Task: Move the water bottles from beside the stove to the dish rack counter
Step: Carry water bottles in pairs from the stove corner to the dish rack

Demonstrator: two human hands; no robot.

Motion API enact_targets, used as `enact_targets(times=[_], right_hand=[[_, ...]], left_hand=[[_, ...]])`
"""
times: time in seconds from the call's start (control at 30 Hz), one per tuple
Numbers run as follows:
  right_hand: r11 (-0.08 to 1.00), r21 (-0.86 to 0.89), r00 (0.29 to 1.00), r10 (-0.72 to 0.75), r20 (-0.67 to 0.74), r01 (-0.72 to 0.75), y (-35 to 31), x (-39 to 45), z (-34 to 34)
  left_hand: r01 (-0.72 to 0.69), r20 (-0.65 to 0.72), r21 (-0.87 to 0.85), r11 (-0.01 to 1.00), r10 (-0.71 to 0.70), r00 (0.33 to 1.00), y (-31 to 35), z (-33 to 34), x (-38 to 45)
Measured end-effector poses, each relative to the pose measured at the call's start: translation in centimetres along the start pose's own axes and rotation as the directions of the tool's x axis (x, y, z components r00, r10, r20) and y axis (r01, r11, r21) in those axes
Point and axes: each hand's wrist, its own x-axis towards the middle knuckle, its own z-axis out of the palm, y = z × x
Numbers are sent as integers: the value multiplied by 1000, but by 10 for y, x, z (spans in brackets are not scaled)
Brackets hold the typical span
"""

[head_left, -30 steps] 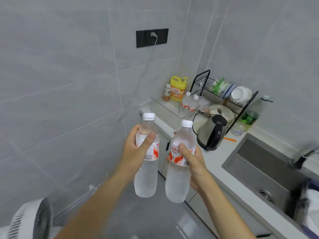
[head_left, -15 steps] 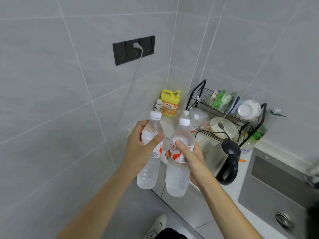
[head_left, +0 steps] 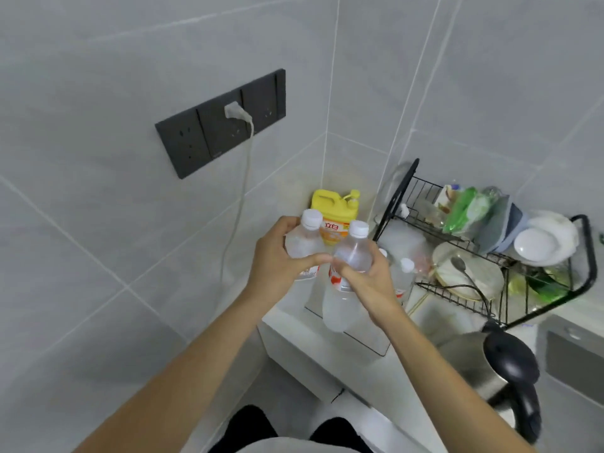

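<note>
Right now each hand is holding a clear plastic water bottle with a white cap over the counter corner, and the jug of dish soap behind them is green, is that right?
Not quite. The head view shows the left hand and right hand each gripping a clear plastic water bottle with a white cap, but the dish soap jug behind them is yellow, not green.

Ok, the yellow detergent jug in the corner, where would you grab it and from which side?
Take the yellow jug by its moulded top handle, coming down from above. It stands upright in the tiled corner, with the two held bottles in front and the dish rack to the right, so only the top seems free.
</note>
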Motion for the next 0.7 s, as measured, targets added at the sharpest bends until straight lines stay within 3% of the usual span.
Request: enact_targets(times=[0.17,0.43,0.57,0.7], right_hand=[[977,-213,992,-30,-119,4,29,39,-3],[838,-538,992,20,-127,-86,77,58,1],[778,-594,977,128,-172,-207,101,56,8],[753,-619,975,180,-130,-222,114,52,10]], left_hand=[[-30,120,106,994,17,993,-39,20,60],[-6,302,275,962,-80,950,-112,53,97],[26,344,336,942,-148,927,-135,64,104],[32,358,387,922,-182,916,-149,70,109]])
